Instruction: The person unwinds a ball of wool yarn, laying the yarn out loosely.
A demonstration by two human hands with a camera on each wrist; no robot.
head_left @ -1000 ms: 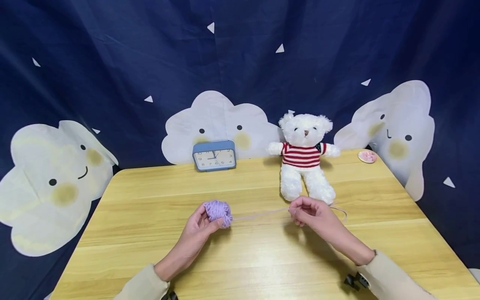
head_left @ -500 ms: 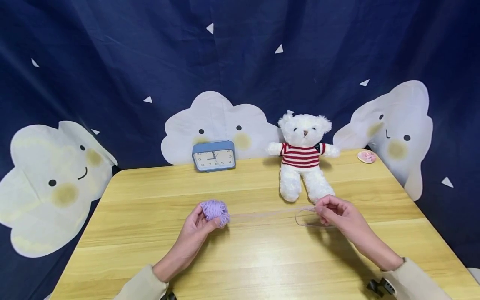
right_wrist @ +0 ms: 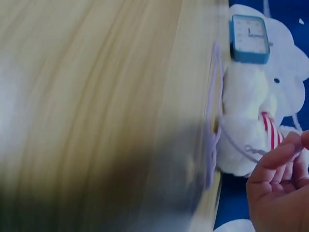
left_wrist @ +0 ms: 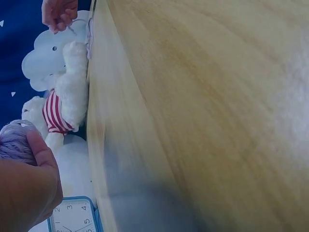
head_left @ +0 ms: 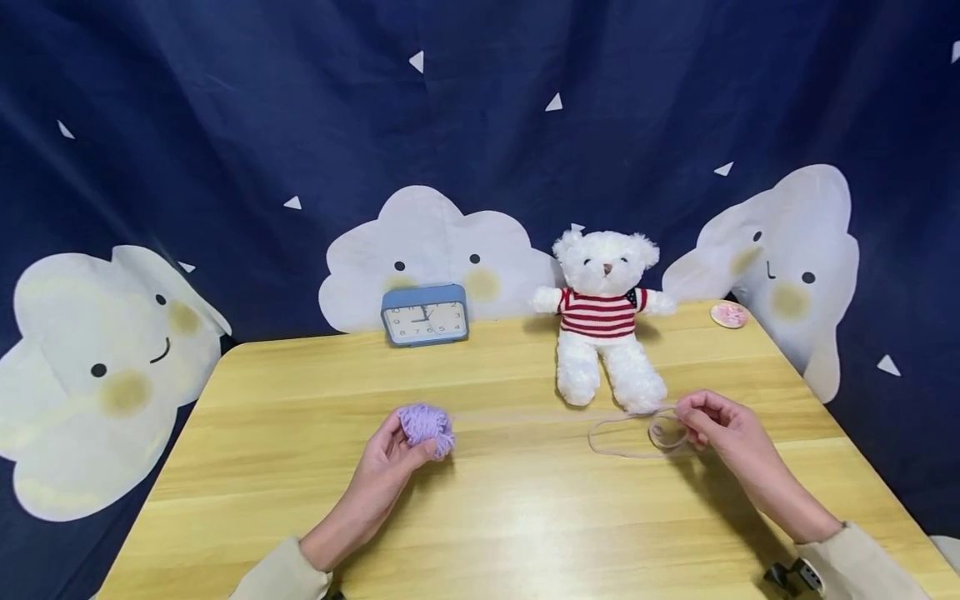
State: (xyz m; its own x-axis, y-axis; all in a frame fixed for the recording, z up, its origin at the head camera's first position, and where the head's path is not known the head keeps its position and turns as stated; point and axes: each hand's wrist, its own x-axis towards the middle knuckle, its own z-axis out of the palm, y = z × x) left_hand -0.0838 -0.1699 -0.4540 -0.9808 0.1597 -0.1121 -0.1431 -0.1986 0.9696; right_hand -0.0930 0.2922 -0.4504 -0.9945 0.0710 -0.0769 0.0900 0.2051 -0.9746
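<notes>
My left hand (head_left: 382, 465) holds a purple ball of yarn (head_left: 427, 431), thumb in front and fingers behind it, above the table. In the left wrist view the yarn ball (left_wrist: 17, 141) shows at the left edge. Out to the right, my right hand (head_left: 731, 433) pinches the yarn strand between thumb and fingertips. A faint stretch of strand runs across between the two hands. Below the right hand, loose loops of yarn (head_left: 626, 454) lie on the table, and the right wrist view shows these loops (right_wrist: 211, 145) beside the pinching hand (right_wrist: 282, 181).
A white teddy bear (head_left: 602, 321) in a striped shirt sits at the back, its feet close to the loops. A blue clock (head_left: 424, 315) stands to its left. A round pink disc (head_left: 729, 314) lies at the far right corner of the wooden table (head_left: 480, 517).
My right hand has moved to the right, drawing the strand out longer. More loops of yarn now lie by it. The left hand has stayed almost in place with the ball.
</notes>
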